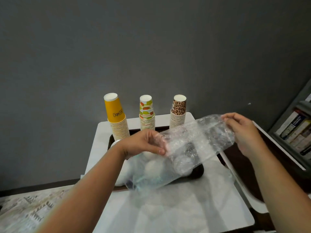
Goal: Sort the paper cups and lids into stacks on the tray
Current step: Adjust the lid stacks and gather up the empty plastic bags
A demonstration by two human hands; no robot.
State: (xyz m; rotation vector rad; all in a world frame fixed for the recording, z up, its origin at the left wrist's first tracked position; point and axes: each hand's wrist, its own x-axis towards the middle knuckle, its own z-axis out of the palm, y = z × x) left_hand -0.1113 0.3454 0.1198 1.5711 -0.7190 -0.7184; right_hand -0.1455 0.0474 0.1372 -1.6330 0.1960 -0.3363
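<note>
Left hand: your left hand (144, 145) pinches one end of a clear plastic bag (190, 145), thumb and fingers curled on the film, above the middle of the tray.
Right hand: your right hand (242, 132) grips the bag's other end, higher and out past the tray's right edge.
Bag: stretched between your hands, sagging low toward you; white round shapes inside are blurred, and you cannot tell if they are lids.
Cups: three upside-down stacks stand at the far edge, beyond your hands and apart from them: yellow cups (117, 118) on the left, spotted cups (147, 113) in the middle, leopard-print cups (178, 111) on the right.
Tray: the dark tray (198, 172) lies under the bag, on the white table (181, 207).
Edges: gaps separate the stacks; the gray wall (151, 39) is behind them, a bookshelf (296, 132) is at far right.
</note>
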